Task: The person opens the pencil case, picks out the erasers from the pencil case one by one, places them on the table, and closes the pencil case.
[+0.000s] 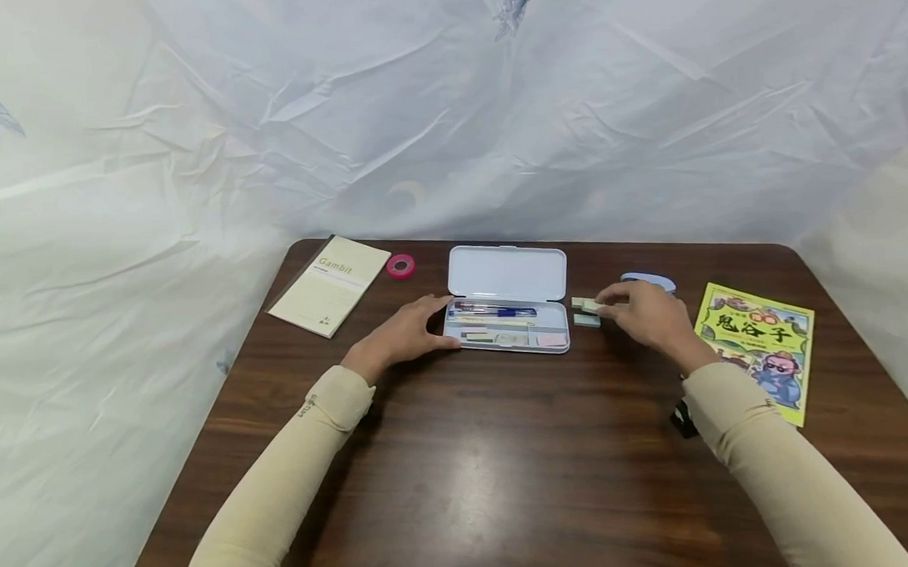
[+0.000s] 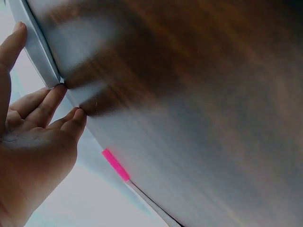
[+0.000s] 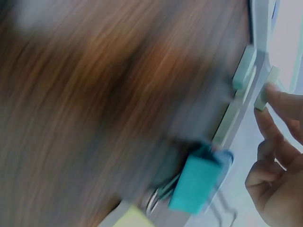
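Beige sleeves (image 1: 276,481) flank an open pencil case (image 1: 507,275); the left hand's (image 1: 405,331) fingers spread along its left end, presumably steadying it, while the right hand's (image 1: 649,314) fingers pinch a small pale block (image 3: 263,98) just right of it.

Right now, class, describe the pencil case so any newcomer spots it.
On the wooden table, look near its far edge, between the Gambit notebook and the yellow book. There, against the left hand, lies the pencil case: unlike its neighbours, a pale box standing open with pens inside.
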`<state>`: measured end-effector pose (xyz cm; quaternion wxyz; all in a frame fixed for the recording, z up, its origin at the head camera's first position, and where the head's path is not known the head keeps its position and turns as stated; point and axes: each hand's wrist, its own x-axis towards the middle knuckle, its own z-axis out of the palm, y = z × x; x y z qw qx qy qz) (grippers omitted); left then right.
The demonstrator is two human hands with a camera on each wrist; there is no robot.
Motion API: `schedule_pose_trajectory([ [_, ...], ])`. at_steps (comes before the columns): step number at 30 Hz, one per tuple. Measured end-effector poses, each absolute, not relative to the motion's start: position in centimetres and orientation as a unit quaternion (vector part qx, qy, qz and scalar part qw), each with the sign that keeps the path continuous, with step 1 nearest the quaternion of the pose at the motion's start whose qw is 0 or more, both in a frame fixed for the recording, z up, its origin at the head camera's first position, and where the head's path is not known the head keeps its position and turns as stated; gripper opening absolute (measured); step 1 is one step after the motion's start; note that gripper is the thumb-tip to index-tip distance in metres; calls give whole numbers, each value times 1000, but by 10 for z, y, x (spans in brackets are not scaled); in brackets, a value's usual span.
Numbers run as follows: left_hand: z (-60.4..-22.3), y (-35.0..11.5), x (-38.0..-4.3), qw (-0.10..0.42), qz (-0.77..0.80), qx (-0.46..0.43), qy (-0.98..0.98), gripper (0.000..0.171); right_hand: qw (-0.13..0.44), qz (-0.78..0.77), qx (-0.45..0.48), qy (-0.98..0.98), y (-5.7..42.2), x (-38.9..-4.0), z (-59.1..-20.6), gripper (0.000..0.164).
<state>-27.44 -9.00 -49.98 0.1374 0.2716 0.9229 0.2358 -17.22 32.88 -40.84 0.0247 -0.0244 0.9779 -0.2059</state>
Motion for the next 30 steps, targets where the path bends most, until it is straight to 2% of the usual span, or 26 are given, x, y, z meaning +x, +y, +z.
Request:
schedule_pose_trajectory([
  [6,-499,-91,-274,144,235,267,923,106,26,-193,-27,980,345,-167,-412,32],
  [12,-499,-92,-273,143,239,268,922,105,-4,-166,-47,985,350,-166,-416,27],
  [21,-499,-93,-273,144,246,267,921,104,28,-155,-30,987,354,-165,-418,28],
  [30,-497,-91,-272,143,238,265,924,104,25,-156,-25,987,356,-166,-422,27],
])
